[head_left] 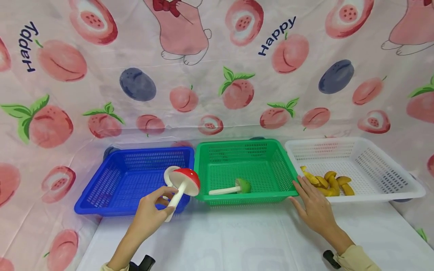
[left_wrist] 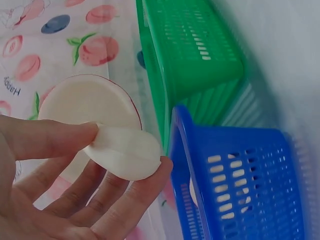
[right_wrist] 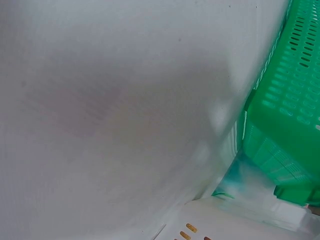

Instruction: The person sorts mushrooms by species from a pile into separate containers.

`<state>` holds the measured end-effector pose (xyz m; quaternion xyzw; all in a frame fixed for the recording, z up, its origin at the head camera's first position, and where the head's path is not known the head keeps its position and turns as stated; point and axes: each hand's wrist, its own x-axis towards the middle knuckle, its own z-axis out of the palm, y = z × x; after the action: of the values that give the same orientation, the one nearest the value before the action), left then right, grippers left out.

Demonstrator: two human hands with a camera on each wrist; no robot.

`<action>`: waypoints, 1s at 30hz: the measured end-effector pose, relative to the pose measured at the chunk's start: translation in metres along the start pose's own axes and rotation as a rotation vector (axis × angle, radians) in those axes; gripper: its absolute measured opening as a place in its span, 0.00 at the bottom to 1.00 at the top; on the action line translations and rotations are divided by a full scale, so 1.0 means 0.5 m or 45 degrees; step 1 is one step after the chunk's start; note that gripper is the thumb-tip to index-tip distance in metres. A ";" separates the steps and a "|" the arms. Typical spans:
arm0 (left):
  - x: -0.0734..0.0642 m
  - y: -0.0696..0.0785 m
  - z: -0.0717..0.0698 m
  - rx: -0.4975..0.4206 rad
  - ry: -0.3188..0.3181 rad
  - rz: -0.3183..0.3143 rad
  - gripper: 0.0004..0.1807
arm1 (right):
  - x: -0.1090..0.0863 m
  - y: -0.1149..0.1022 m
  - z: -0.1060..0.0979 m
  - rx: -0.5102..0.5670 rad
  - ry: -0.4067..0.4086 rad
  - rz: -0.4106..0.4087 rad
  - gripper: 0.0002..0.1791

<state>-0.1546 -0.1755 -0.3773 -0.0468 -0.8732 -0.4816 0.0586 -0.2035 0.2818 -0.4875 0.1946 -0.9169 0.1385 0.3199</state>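
Note:
In the head view my left hand (head_left: 150, 210) pinches the white stem of a toy mushroom with a red, white-dotted cap (head_left: 188, 177). It holds the mushroom tilted over the front right corner of the blue basket (head_left: 135, 211). The left wrist view shows the stem's rounded end (left_wrist: 127, 152) between thumb and fingers. Partly hidden behind the red cap is another pale mushroom-like piece (head_left: 167, 176). A green-capped mushroom (head_left: 245, 186) lies on its side in the green basket (head_left: 271, 196). My right hand (head_left: 316, 209), fingers extended, rests where the green and white baskets meet.
Several yellow-brown mushroom-like pieces (head_left: 333, 184) lie in the left part of the white basket (head_left: 386, 196). The three baskets stand side by side on a white tabletop (head_left: 244, 233), against a fruit-print cloth (head_left: 210, 82).

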 end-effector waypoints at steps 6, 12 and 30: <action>0.019 -0.017 -0.036 0.062 0.045 -0.031 0.22 | -0.001 0.002 0.001 0.008 -0.002 -0.007 0.32; 0.039 -0.040 -0.065 0.111 0.081 -0.018 0.21 | -0.003 0.003 0.001 0.016 -0.005 0.001 0.32; 0.110 -0.126 -0.087 0.169 0.209 -0.174 0.22 | -0.002 0.002 0.003 0.002 -0.002 0.001 0.32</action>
<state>-0.2152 -0.2443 -0.3987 0.0565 -0.8966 -0.4277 0.0997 -0.2037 0.2823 -0.4893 0.1946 -0.9170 0.1391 0.3191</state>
